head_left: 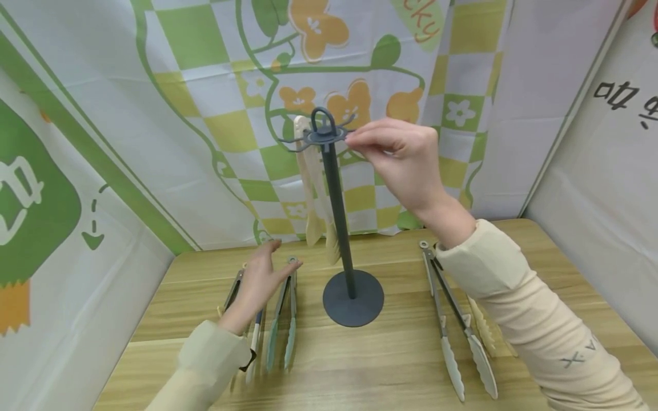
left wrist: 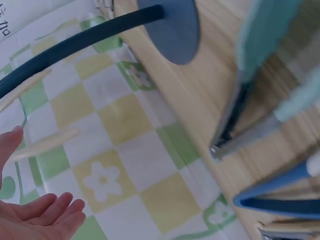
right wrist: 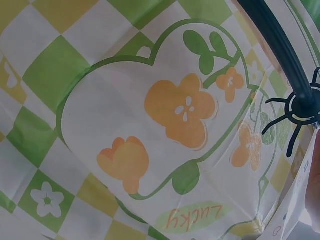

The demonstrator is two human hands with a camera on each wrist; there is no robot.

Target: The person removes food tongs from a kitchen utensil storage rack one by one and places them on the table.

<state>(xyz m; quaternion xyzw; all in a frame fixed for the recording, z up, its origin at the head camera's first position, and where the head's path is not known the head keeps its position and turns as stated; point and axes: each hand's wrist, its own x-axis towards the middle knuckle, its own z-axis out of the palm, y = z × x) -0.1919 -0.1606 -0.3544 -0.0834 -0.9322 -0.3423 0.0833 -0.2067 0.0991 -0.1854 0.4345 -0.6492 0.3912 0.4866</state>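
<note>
A dark grey utensil stand (head_left: 339, 211) rises from a round base, with a ring of hooks (head_left: 325, 135) and a loop at its top. With thumb and fingertips my right hand (head_left: 403, 157) pinches the ring's right side at a hook; in the right wrist view only a sliver of that hand (right wrist: 314, 172) shows. Cream tongs (head_left: 310, 188) hang from the ring's far left side. My left hand (head_left: 257, 279) is held with fingers spread above several tongs on the left, among them teal-tipped tongs (head_left: 281, 319) and blue-and-white tongs (left wrist: 280, 187). It grips nothing.
White-tipped metal tongs (head_left: 449, 319) lie on the right of the wooden table (head_left: 349, 365). Pale yellow tongs (head_left: 483, 325) lie beside them, partly hidden by the right sleeve. A checkered, printed curtain (head_left: 226, 125) closes off the back, with white printed walls at both sides.
</note>
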